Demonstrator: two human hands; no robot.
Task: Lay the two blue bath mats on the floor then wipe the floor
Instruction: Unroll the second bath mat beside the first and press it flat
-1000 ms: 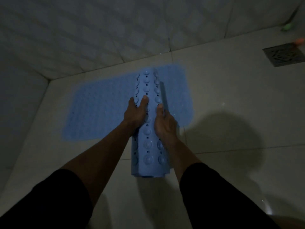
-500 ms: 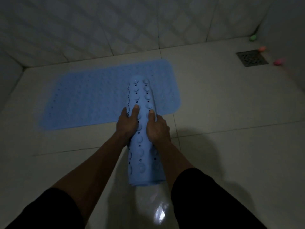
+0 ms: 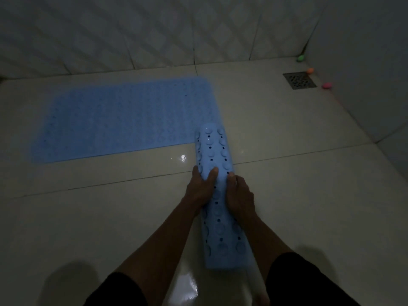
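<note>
One blue bath mat (image 3: 123,117) lies flat on the pale tiled floor along the far wall. A second blue mat (image 3: 213,151) is rolled into a long tube with round suction cups and small holes showing. Its far end overlaps the flat mat's right near corner. My left hand (image 3: 199,189) grips the roll's left side, thumb on top. On the roll's right side my right hand (image 3: 239,195) grips it. The near end of the roll hangs above my feet.
A metal floor drain (image 3: 299,80) sits at the far right. Three small coloured objects, green (image 3: 300,58), orange (image 3: 310,70) and pink (image 3: 326,85), lie by the right wall. Tiled walls close the back and right. Wet glare shines on the floor (image 3: 183,157).
The rolled mat, held in both hands, has shifted right, from over the flat mat's middle to its right near corner. The view has swung left, showing more floor.
</note>
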